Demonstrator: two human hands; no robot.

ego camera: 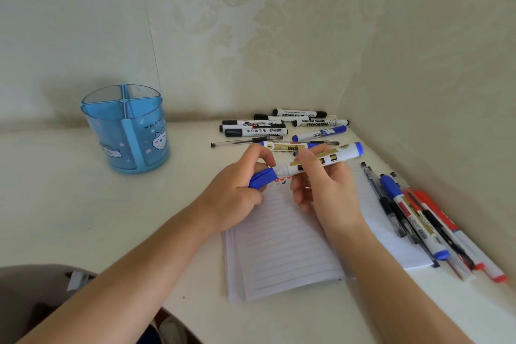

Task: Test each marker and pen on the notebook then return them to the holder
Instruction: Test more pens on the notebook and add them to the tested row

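— What are you holding right now?
— My right grip [324,187] is pinching a white marker [343,154] by its gold label, with the blue end pointing away to the right. My left grip [237,190] is curling round its blue cap [262,179], which is sitting at the tip end. I can't tell whether it is fully seated.

— Is the label reading clearly?
— No. I'm only making out gold with black blocks.

— Where is it all hovering?
— Over the top of the lined notebook [282,254], which is lying open on the surface [69,218]. Red and blue squiggles [282,179] are showing just under the cap.

— And the holder?
— The blue holder [125,134] is standing well apart on the left. It is showing a cartoon cat and a word starting "Hachi".

— Any other writing?
— In the pile [259,131] behind my hands, one marker [321,123] is reading "WHITEBOARD" upside down. A black-capped one [257,131] is carrying Chinese characters and a barcode. A blue one [321,132] is showing a large "M". A row [413,218] of black, blue and red pens is lying along the notebook's right edge.
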